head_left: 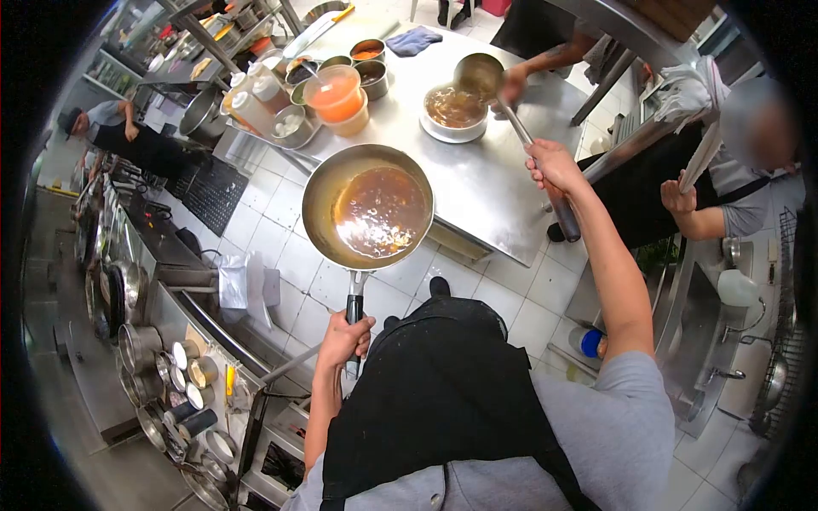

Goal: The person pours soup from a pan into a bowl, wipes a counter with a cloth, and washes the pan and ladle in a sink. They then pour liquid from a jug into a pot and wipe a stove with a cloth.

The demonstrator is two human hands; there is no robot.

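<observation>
My left hand (343, 339) is closed round the black handle of a frying pan (313, 200), held level with brown, shiny sauce (383, 213) in it. Up and to the right, my right hand (554, 164) grips the long handle of a ladle (479, 75). The ladle's bowl is tilted over a white bowl (453, 134) of brown liquid on the steel table (511, 200). A co-worker's hand (512, 85) is beside the ladle's bowl; whether it touches it is unclear.
Orange-filled plastic containers (334, 92), squeeze bottles (253, 111) and metal pots (372, 78) crowd the table's left part. A blue cloth (414, 41) lies at the back. Co-workers stand at right and far left. Cans and pans fill a lower-left counter (223, 375).
</observation>
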